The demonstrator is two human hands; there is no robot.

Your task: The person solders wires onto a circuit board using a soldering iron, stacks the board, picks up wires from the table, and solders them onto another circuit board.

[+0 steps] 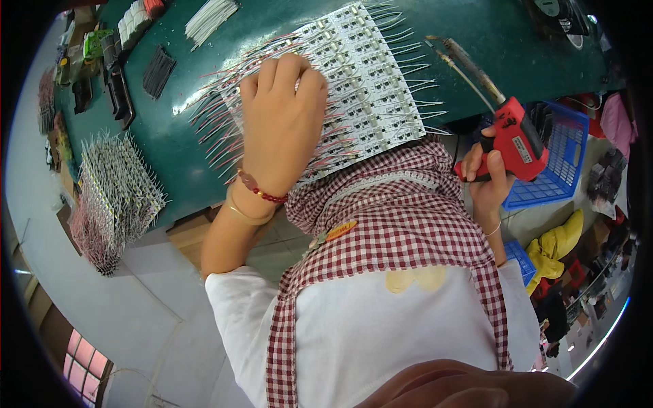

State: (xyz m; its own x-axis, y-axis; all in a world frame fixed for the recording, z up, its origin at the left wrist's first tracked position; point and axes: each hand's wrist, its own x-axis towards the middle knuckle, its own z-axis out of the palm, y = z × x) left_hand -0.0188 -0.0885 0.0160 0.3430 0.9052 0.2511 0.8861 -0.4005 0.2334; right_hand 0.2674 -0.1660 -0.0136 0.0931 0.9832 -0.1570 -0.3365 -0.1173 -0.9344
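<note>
The white board panel [382, 81] on the bench [544, 68] looks light, stiff, best held by its wire-free edge; left hand [284, 112] curls over it, grip unclear; right hand [492, 180] grips the red soldering gun [522, 139].

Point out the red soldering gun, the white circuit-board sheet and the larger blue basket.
Red soldering gun [522, 144]: head view, on its red body.
White circuit-board sheet [373, 83]: head view, on its exposed middle.
Larger blue basket [568, 141]: head view, on its lattice wall.
</note>
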